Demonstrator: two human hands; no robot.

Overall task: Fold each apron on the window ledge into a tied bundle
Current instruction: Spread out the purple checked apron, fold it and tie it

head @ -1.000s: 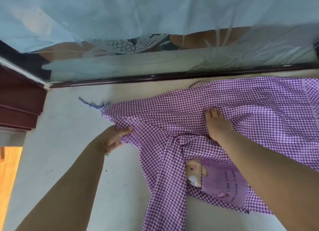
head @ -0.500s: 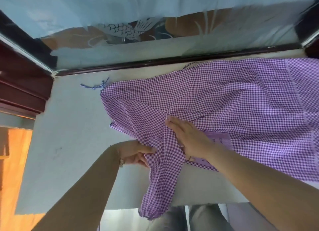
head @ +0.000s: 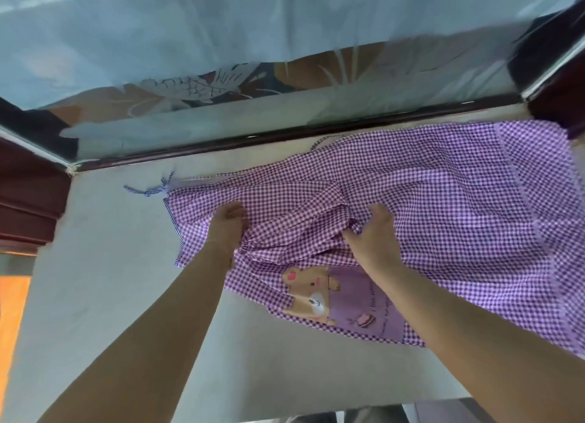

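A purple-and-white checked apron (head: 443,207) lies spread across the pale window ledge (head: 104,283), reaching off the right edge of view. Its lilac pocket with a bear picture (head: 342,302) faces up near the ledge's front. A thin striped tie (head: 148,190) trails from its left corner. My left hand (head: 229,225) rests on the cloth near the left edge, fingers curled into the fabric. Fingers spread, my right hand (head: 373,236) grips a bunched fold in the apron's middle.
The window glass with a fish-patterned film (head: 190,87) and a dark frame (head: 285,137) runs along the back of the ledge. Dark wooden trim (head: 28,201) stands at the left. The ledge's front edge (head: 285,414) lies close to my body.
The part of the apron that hung over the front edge is now up on the ledge. The bear pocket is uncovered. Both hands moved further back onto the cloth.
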